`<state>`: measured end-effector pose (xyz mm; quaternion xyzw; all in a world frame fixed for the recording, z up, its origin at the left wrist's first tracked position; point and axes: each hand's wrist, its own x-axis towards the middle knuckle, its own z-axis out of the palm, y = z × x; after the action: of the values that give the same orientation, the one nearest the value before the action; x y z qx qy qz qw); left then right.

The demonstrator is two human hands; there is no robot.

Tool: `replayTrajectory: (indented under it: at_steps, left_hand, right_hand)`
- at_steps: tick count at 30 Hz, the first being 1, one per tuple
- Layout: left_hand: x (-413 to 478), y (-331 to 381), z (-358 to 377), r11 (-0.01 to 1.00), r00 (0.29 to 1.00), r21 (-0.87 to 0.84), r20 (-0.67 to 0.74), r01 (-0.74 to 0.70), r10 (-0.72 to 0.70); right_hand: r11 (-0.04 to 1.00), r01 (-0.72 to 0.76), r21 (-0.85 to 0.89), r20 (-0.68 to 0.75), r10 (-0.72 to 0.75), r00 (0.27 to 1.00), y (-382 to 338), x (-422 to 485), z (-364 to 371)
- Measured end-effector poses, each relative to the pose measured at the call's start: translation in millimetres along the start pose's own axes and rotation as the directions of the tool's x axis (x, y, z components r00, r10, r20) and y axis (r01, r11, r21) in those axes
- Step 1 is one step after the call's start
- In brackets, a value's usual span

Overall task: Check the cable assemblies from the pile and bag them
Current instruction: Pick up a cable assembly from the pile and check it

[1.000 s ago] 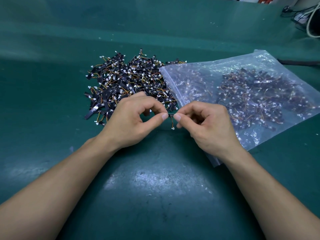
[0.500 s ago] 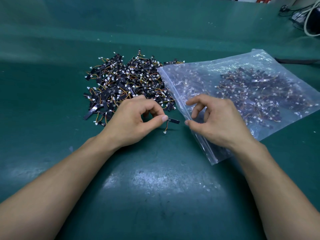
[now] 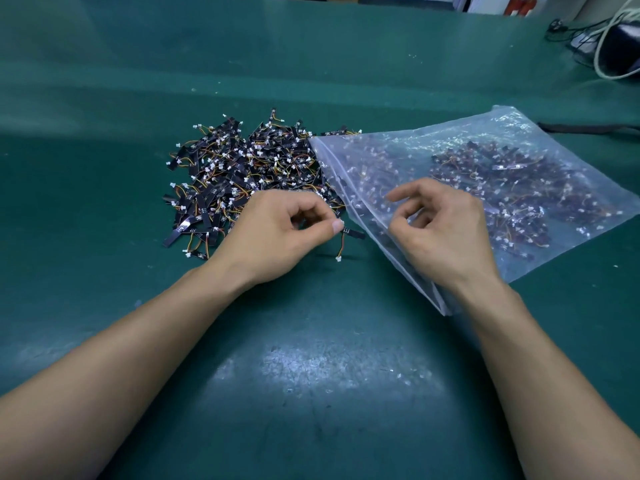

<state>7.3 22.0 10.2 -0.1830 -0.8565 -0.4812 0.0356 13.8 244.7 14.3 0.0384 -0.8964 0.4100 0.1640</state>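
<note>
A pile of small black cable assemblies (image 3: 249,174) with orange-yellow wires and white connectors lies on the green mat. My left hand (image 3: 277,233) pinches one cable assembly (image 3: 350,233) by its black strip between thumb and forefinger. Its wire hangs down to a white plug just above the mat. To the right lies a clear plastic bag (image 3: 408,143) with many assemblies inside, its mouth edge facing the pile. My right hand (image 3: 443,233) hovers over that mouth edge with loosely curled fingers, and I see nothing held in it.
The green mat (image 3: 311,375) spreads in front of both forearms. A black cable (image 3: 588,128) runs along the mat behind the bag. A dark device with a looped white cord (image 3: 613,50) stands at the far right corner.
My right hand let go of the assembly and moved right, onto the bag's mouth edge. My left hand keeps its pinch on the assembly, almost where it was.
</note>
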Motion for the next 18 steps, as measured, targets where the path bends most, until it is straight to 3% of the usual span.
replayTrajectory:
  at_steps: [10,13,18]
  left_hand:
    - [58.1,27.2,32.4,0.946,0.945,-0.004,-0.031,0.325,-0.325]
    - [65.4,35.0,51.5,0.938,0.939,0.06,-0.061,0.342,-0.339]
    - [54.3,45.2,71.0,0.896,0.972,0.377,-0.067,0.234,-0.225]
  right_hand:
    - [0.992,0.077,0.098,-0.197,-0.057,0.979,-4.2,-0.4,-6.4]
    - [0.988,0.106,0.112,-0.241,-0.077,0.968,-5.1,-0.6,-7.9]
    - [0.988,0.119,0.097,-0.227,-0.095,0.969,-6.8,-1.7,-8.4]
